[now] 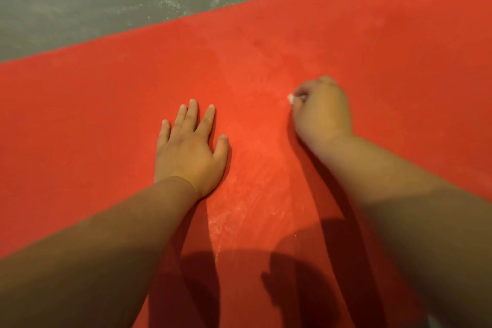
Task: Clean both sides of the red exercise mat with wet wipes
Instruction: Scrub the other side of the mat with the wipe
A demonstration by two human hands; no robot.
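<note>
Wiping the mat (372,48) top: right hand (322,112) clutches the wipe (291,98), left hand (190,149) spread flat; we judge the underside remains.

Items counted on inspection:

- One red exercise mat (106,114) was recorded.
- It lay on one stretch of grey floor (93,2).
- Two bare hands were on the mat. One left hand (190,152) lay flat with all five digits visible. One right hand (320,112) had its fingers curled under.
- One wet wipe (291,98) was observed, a single small white scrap at the right hand's fingers.
- Two bare forearms were noted: one left forearm (106,234) and one right forearm (399,194).
</note>
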